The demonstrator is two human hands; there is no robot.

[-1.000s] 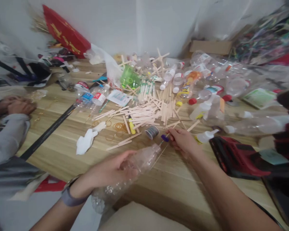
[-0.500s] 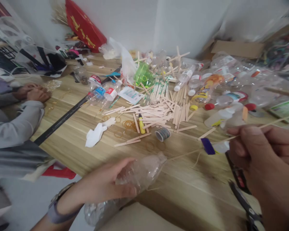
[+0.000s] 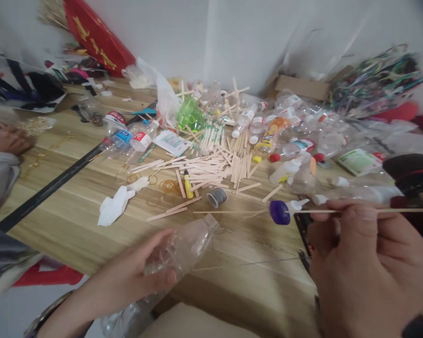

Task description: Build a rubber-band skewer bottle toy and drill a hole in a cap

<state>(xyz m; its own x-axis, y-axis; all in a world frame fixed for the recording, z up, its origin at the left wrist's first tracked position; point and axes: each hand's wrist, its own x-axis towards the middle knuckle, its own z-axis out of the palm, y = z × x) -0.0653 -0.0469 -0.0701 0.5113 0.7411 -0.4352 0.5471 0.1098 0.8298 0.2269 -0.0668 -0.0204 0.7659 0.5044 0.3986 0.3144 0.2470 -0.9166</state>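
Observation:
My left hand (image 3: 141,277) is wrapped round a clear plastic bottle (image 3: 193,239), its capless neck tilted up and to the right. At the right, my right hand (image 3: 366,253) pinches a thin wooden stick (image 3: 232,212) between thumb and fingers. The stick lies nearly level across the view and passes through a purple cap (image 3: 279,212). Its left end is just above the bottle's mouth, apart from it as far as I can tell. A thin strand (image 3: 246,265) runs below, to the right of the bottle.
Flat wooden sticks (image 3: 211,171), a wire spool (image 3: 217,197), rubber bands (image 3: 171,187) and a white tissue (image 3: 114,205) lie on the table. Plastic bottles (image 3: 296,141) crowd the back right. Another person's hands (image 3: 5,138) rest at the far left, near a long black bar (image 3: 52,188).
The view has shifted right. The stick in my right hand has gone from slanted to nearly level, and the purple cap now shows its rounded side. My left hand still holds the bottle.

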